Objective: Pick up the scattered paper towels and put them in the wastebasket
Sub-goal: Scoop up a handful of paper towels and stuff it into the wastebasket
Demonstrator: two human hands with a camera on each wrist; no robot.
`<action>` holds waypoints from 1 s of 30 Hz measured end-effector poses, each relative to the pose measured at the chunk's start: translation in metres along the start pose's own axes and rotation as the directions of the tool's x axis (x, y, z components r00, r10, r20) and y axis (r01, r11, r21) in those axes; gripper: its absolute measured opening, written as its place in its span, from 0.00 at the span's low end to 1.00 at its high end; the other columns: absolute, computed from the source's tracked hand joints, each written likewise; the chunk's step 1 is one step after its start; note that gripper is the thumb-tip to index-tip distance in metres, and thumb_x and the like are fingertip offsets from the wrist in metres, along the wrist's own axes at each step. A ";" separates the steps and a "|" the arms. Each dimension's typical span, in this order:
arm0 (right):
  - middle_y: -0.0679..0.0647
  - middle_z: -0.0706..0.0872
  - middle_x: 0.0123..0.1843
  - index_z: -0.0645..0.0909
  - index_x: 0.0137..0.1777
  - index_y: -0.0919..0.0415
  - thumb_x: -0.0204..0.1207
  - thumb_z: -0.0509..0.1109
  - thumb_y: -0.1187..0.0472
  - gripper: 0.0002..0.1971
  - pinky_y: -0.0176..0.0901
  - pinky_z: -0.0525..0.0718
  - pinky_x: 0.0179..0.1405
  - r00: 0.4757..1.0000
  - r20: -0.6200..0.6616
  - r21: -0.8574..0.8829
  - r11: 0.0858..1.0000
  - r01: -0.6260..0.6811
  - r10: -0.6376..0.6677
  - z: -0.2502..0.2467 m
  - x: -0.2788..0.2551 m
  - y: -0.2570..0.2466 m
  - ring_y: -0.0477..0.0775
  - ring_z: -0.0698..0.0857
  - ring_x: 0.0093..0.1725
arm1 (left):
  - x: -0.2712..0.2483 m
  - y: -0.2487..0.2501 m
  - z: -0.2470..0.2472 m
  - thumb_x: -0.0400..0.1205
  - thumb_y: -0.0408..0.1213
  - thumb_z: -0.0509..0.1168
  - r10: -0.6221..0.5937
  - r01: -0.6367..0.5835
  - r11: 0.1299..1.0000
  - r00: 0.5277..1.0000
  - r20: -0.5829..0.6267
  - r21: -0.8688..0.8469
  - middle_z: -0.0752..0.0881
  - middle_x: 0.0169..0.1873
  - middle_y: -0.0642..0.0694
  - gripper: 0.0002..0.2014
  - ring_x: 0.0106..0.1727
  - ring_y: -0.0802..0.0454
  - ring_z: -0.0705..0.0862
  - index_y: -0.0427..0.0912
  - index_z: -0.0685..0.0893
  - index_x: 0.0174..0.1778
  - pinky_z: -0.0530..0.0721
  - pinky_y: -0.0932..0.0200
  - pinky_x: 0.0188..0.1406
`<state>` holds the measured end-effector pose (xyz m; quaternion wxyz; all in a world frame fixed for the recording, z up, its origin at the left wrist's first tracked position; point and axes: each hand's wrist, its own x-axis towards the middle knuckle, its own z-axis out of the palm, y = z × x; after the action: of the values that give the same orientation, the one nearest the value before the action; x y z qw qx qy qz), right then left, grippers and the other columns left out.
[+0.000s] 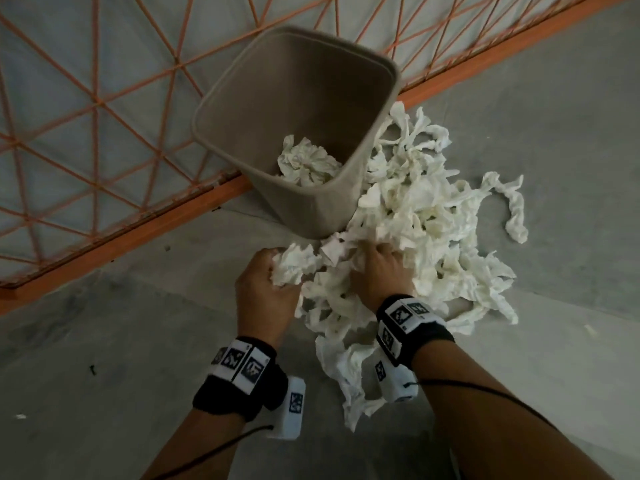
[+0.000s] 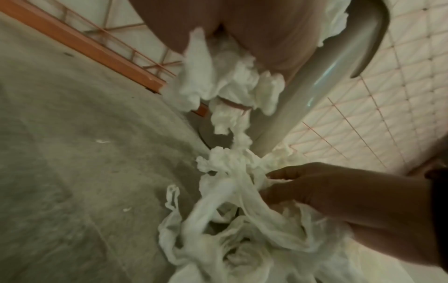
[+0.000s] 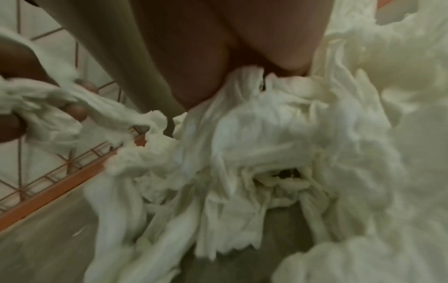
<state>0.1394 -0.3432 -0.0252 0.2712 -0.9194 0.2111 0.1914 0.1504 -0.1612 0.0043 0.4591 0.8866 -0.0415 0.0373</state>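
Many crumpled white paper towels [image 1: 415,216] lie heaped on the grey floor [image 1: 104,341], touching the tan plastic wastebasket [image 1: 298,109], which already holds one wad. They look light, soft, tangled and easy to tear, so big handfuls should work best. The left hand [image 1: 263,289] clutches a bunch; the right hand [image 1: 379,271] digs curled fingers into the heap.
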 end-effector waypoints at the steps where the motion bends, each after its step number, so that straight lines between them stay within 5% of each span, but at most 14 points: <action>1: 0.63 0.76 0.71 0.74 0.71 0.56 0.77 0.65 0.54 0.22 0.61 0.78 0.66 1.000 -0.007 0.010 1.000 0.005 -0.005 0.000 0.000 0.003 0.68 0.73 0.71 | 0.001 0.004 0.003 0.70 0.30 0.74 -0.017 0.015 0.998 0.999 0.034 0.057 0.82 0.28 0.52 0.10 0.30 0.53 0.80 0.41 0.77 0.37 0.79 0.60 0.32; 3: 0.63 0.81 0.63 0.83 0.57 0.61 0.77 0.65 0.52 0.16 0.57 0.80 0.61 0.999 -0.034 0.073 0.997 0.021 -0.019 -0.002 -0.002 0.006 0.68 0.76 0.66 | 0.004 0.012 0.012 0.70 0.32 0.73 -0.044 0.025 0.990 0.990 0.132 0.140 0.81 0.29 0.53 0.14 0.32 0.49 0.81 0.47 0.73 0.40 0.79 0.56 0.33; 7: 0.56 0.82 0.48 0.80 0.47 0.60 0.73 0.69 0.53 0.10 0.48 0.77 0.47 0.992 -0.123 0.327 0.945 0.010 0.032 -0.011 -0.009 0.007 0.63 0.81 0.53 | 0.009 0.004 0.041 0.74 0.41 0.70 -0.107 -0.033 0.955 0.890 0.444 0.296 0.85 0.60 0.46 0.32 0.58 0.43 0.85 0.63 0.65 0.73 0.84 0.46 0.56; 9: 0.52 0.79 0.39 0.74 0.47 0.59 0.73 0.69 0.58 0.08 0.44 0.73 0.39 0.985 -0.162 0.439 0.898 0.028 0.049 -0.017 -0.012 0.006 0.59 0.80 0.41 | 0.012 -0.009 0.055 0.76 0.43 0.68 -0.165 -0.080 0.908 0.834 0.526 0.412 0.80 0.68 0.42 0.35 0.64 0.39 0.81 0.61 0.62 0.78 0.82 0.42 0.61; 13: 0.54 0.81 0.33 0.65 0.70 0.54 0.73 0.69 0.62 0.26 0.45 0.75 0.34 0.966 -0.258 0.441 0.891 0.110 0.008 -0.024 -0.010 0.008 0.57 0.80 0.31 | 0.018 -0.020 0.059 0.74 0.41 0.70 -0.132 -0.102 0.896 0.868 0.479 0.431 0.83 0.57 0.39 0.16 0.57 0.35 0.84 0.43 0.83 0.58 0.83 0.47 0.54; 15: 0.57 0.82 0.36 0.49 0.81 0.45 0.73 0.70 0.61 0.42 0.48 0.79 0.33 0.968 -0.250 0.324 0.941 0.100 -0.017 -0.027 -0.004 0.008 0.60 0.82 0.33 | 0.018 -0.018 0.050 0.72 0.41 0.72 -0.073 -0.084 0.934 0.907 0.415 0.346 0.82 0.45 0.41 0.10 0.47 0.36 0.84 0.40 0.82 0.42 0.82 0.49 0.44; 17: 0.57 0.82 0.38 0.39 0.83 0.40 0.73 0.70 0.58 0.48 0.51 0.83 0.36 0.981 -0.193 0.198 0.979 0.053 -0.014 -0.030 0.005 0.010 0.60 0.83 0.35 | 0.013 -0.014 0.036 0.70 0.43 0.74 -0.035 -0.073 0.952 0.939 0.343 0.296 0.76 0.37 0.46 0.14 0.38 0.39 0.82 0.44 0.74 0.33 0.79 0.53 0.37; 19: 0.58 0.84 0.49 0.44 0.84 0.43 0.74 0.70 0.53 0.45 0.55 0.86 0.47 0.996 -0.072 0.106 0.994 -0.036 0.043 -0.031 0.015 0.012 0.64 0.85 0.47 | 0.004 -0.014 0.021 0.67 0.45 0.72 0.005 -0.075 0.965 0.964 0.267 0.250 0.75 0.38 0.48 0.14 0.35 0.43 0.80 0.44 0.74 0.32 0.78 0.56 0.36; 21: 0.58 0.84 0.61 0.64 0.78 0.50 0.73 0.70 0.50 0.33 0.57 0.85 0.56 0.995 0.014 0.029 0.994 -0.102 0.101 -0.030 0.022 0.013 0.67 0.83 0.59 | -0.006 -0.015 0.007 0.66 0.41 0.73 0.031 -0.068 0.983 0.977 0.213 0.169 0.77 0.42 0.48 0.12 0.37 0.49 0.80 0.42 0.77 0.33 0.80 0.57 0.38; 23: 0.61 0.84 0.60 0.77 0.65 0.57 0.72 0.69 0.50 0.22 0.55 0.85 0.55 0.991 0.020 -0.018 0.992 -0.128 0.129 -0.028 0.022 0.013 0.68 0.84 0.59 | -0.013 -0.013 -0.001 0.67 0.33 0.75 0.038 -0.064 0.989 0.981 0.192 0.135 0.78 0.43 0.49 0.10 0.39 0.53 0.79 0.39 0.80 0.38 0.80 0.56 0.39; 26: 0.62 0.86 0.55 0.83 0.54 0.61 0.72 0.69 0.51 0.16 0.53 0.86 0.49 0.994 0.020 -0.055 0.993 -0.102 0.103 -0.025 0.017 0.012 0.66 0.85 0.54 | -0.013 -0.001 0.000 0.70 0.32 0.74 -0.066 0.009 0.979 0.959 0.274 0.204 0.82 0.40 0.51 0.16 0.40 0.51 0.81 0.47 0.78 0.49 0.78 0.57 0.39; 30: 0.63 0.83 0.56 0.83 0.49 0.63 0.71 0.69 0.45 0.20 0.54 0.83 0.54 0.999 -0.037 0.083 0.996 -0.025 0.028 -0.019 0.004 0.014 0.67 0.83 0.55 | 0.004 0.003 0.027 0.73 0.39 0.71 -0.095 -0.086 0.931 0.881 0.463 0.354 0.81 0.63 0.49 0.34 0.62 0.46 0.80 0.63 0.66 0.73 0.82 0.48 0.58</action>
<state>0.1409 -0.3661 -0.0180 0.3021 -0.9080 0.2361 0.1688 0.1546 -0.1845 -0.0086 0.2624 0.9384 -0.1423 -0.1739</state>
